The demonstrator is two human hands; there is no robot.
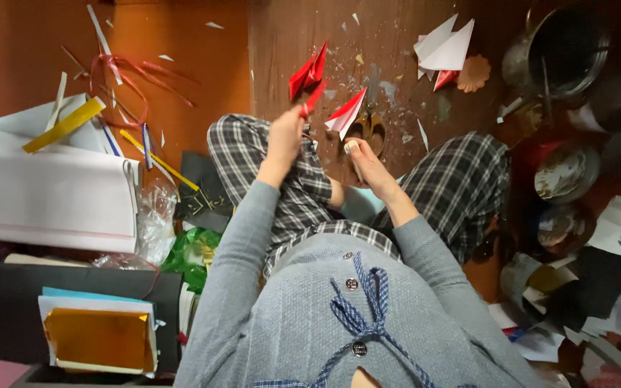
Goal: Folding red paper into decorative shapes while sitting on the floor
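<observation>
Left hand (285, 136) pinched a partly folded red paper piece (309, 75) above the lap; right hand (359, 159) gripped a red-and-white paper (346, 113), apparently beside scissors (368, 129). Folded white shapes (445, 47) lay finished; scraps littered the wooden floor (303, 29).

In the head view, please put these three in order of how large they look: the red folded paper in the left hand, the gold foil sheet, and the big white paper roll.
Largest to smallest, as they appear:
1. White paper roll
2. Gold foil sheet
3. Red folded paper in the left hand

The foil lies nearer the camera, which may enlarge it.
</observation>
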